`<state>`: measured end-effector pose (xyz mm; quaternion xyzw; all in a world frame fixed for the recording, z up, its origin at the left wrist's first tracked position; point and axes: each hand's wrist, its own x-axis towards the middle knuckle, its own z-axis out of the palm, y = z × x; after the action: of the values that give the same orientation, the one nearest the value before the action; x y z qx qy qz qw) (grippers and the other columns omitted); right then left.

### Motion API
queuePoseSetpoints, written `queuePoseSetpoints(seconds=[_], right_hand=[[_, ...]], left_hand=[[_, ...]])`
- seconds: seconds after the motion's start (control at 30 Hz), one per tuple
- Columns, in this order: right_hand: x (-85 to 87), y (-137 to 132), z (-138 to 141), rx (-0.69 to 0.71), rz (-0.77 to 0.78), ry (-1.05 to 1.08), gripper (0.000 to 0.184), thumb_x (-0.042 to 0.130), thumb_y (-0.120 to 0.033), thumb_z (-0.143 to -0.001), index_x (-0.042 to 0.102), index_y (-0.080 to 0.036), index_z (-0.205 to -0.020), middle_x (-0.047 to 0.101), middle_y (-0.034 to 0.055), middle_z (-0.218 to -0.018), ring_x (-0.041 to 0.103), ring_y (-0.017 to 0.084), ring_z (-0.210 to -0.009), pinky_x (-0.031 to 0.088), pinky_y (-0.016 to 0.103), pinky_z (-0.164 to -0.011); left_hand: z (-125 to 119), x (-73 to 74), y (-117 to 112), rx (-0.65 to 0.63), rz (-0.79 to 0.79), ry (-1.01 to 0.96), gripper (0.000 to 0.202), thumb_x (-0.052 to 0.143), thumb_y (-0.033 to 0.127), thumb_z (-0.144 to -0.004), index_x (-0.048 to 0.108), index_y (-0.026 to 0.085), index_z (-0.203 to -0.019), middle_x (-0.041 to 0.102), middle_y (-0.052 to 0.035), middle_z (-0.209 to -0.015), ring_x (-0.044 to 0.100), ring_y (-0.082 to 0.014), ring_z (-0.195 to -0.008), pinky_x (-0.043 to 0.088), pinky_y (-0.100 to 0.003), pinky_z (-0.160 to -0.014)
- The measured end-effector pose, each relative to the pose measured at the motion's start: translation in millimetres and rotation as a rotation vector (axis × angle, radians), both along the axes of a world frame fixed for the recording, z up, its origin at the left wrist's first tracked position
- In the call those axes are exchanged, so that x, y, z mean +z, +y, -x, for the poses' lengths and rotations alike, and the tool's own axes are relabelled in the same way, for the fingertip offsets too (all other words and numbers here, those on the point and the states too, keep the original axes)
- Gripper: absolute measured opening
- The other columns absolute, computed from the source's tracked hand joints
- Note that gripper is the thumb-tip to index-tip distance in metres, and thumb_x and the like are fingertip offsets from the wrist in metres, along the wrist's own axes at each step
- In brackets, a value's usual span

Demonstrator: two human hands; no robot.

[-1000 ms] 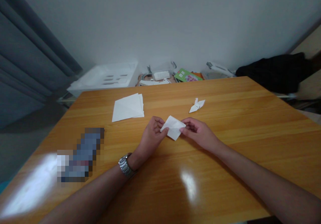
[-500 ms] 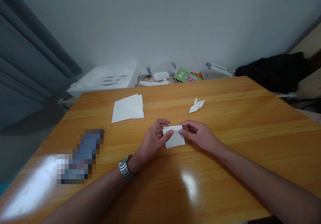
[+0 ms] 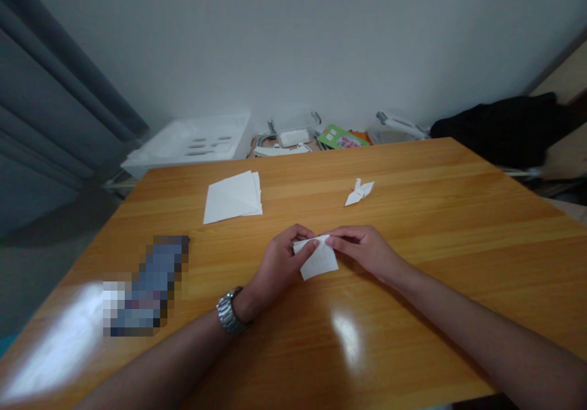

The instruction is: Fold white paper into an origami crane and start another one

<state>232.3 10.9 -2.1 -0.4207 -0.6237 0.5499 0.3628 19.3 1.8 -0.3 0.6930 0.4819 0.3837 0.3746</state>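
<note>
Between my hands is a small, roughly square piece of white paper (image 3: 320, 262). My left hand (image 3: 285, 257) pinches it at the upper left, thumb on the front and fingers behind. With thumb and fingertips, my right hand (image 3: 362, 245) grips its upper right corner. The two thumbs lie close together near the top edge, and the fingers behind the sheet are partly hidden. A folded white paper bird (image 3: 359, 192) lies on the table beyond my right hand. Farther left rests a small stack of white paper sheets (image 3: 233, 197).
The wooden table (image 3: 435, 214) carries a pixelated dark phone-like object (image 3: 151, 284) at left. Behind the far edge are a white foam tray (image 3: 192, 141), a green booklet (image 3: 342, 137) and assorted items. Black cloth (image 3: 499, 131) lies at right, and a grey curtain (image 3: 50, 79) hangs at left.
The paper has turned and tilted slightly, its left side now lower. Both hands have shifted a little toward me, and the thumbs have come closer together along the top edge.
</note>
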Motion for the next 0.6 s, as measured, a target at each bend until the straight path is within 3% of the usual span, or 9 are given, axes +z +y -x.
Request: queuePoseSetpoints(seconds=[0.37, 0.6], right_hand=[[1.5, -4.2, 4.2, -0.022, -0.066, -0.048, 0.024, 0.066, -0.040, -0.090, 0.077, -0.019, -0.088, 0.075, 0.0035, -0.085, 0.064, 0.018, -0.079, 0.048, 0.029, -0.074], [-2.2, -4.2, 7.3, -0.070, -0.026, 0.002, 0.022, 0.069, -0.040, -0.088, 0.073, -0.018, -0.088, 0.072, 0.0027, -0.084, 0.062, 0.017, -0.077, 0.047, 0.028, -0.072]], left_hand=[[-3.2, -3.2, -3.2, -0.032, 0.031, -0.023, 0.015, 0.064, 0.032, -0.091, 0.062, 0.017, -0.090, 0.066, -0.0014, -0.085, 0.061, -0.0146, -0.078, 0.047, -0.024, -0.070], [-5.2, -3.2, -1.9, -0.042, 0.023, -0.090, 0.015, 0.063, 0.031, -0.092, 0.061, 0.017, -0.086, 0.065, -0.0015, -0.083, 0.061, -0.0143, -0.078, 0.048, -0.024, -0.072]])
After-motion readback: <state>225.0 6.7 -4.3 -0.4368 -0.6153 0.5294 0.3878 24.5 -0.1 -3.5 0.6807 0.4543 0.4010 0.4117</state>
